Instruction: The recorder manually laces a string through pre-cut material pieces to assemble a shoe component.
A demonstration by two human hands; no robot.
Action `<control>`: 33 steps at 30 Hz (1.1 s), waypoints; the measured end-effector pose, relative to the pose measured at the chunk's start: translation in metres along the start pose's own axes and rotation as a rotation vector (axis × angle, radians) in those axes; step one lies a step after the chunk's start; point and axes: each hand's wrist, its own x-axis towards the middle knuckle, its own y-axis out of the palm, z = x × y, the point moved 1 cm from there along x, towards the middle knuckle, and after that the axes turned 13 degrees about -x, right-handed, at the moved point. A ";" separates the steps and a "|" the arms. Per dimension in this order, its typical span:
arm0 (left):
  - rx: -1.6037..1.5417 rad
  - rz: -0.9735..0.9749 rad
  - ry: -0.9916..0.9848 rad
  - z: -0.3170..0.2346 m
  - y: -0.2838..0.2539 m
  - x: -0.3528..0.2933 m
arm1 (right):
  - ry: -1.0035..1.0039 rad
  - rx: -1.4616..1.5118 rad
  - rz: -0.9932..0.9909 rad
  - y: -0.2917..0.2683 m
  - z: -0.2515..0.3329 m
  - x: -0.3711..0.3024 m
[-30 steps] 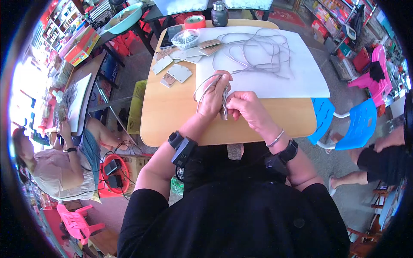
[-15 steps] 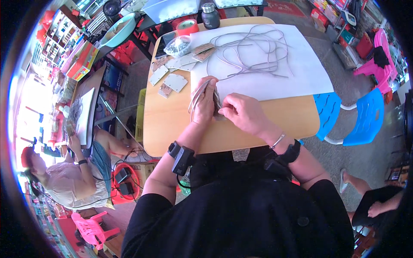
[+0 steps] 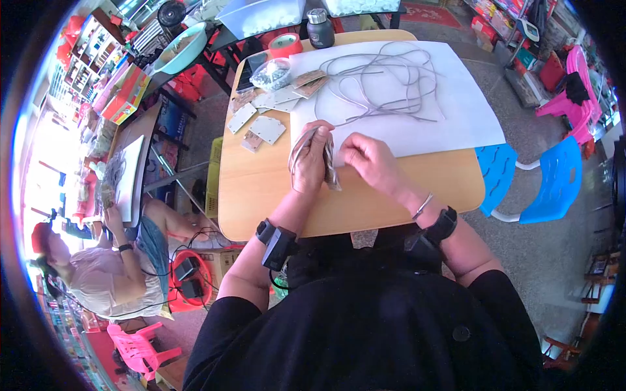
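Observation:
A looped bundle of grey cord (image 3: 331, 171) is wrapped around my left hand (image 3: 309, 159), whose fingers are closed on it over the near part of the table. Just to the right, my right hand (image 3: 370, 164) has its thumb and fingers pressed together in a pinch, a small gap away from the bundle. Whatever those fingertips hold, if anything, is too small to see. Beyond both hands, more grey cord (image 3: 365, 98) lies in loose, tangled loops on a large white sheet (image 3: 450, 78).
Left on the wooden table (image 3: 254, 195) lie white-and-brown cards (image 3: 267, 128), a tub of small pieces (image 3: 272, 77), red tape (image 3: 285, 45) and a phone. A dark flask (image 3: 319, 29) stands behind. A blue chair (image 3: 551, 179) touches the right side; another person (image 3: 111, 274) sits left.
My right hand has drawn slightly away from the cord bundle, opening a gap. The bundle's lower end now shows below my left hand. The person at lower right has left view.

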 end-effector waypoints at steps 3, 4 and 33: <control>-0.029 0.051 0.039 -0.003 0.002 0.002 | 0.093 0.092 0.050 -0.009 -0.001 0.008; -0.132 0.063 -0.052 -0.007 0.007 -0.002 | 0.099 0.147 0.118 -0.009 -0.001 0.009; 0.011 -0.199 0.090 -0.006 0.011 0.001 | -0.033 0.371 0.165 0.005 -0.030 0.035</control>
